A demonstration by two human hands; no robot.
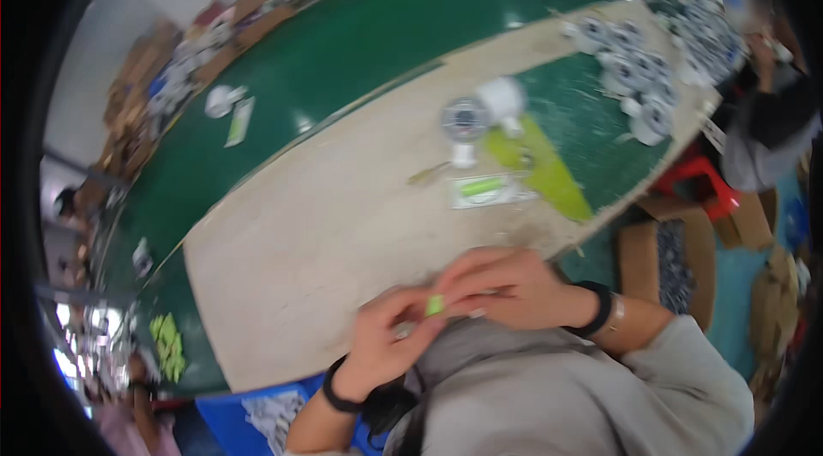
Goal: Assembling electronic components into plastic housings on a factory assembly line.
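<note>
Small green piece (pixel 435 305) in the head view sits between the two hands, over the near edge of a pale board (pixel 343 199). The left hand (pixel 390 340) pinches it between thumb and finger; the right hand (pixel 506 289) touches it, but blur hides whether its fingertips clamp. Farther off lies a clear packet (pixel 484 190); near left, a blue bin (pixel 225 423) holds white parts (pixel 273 417).
</note>
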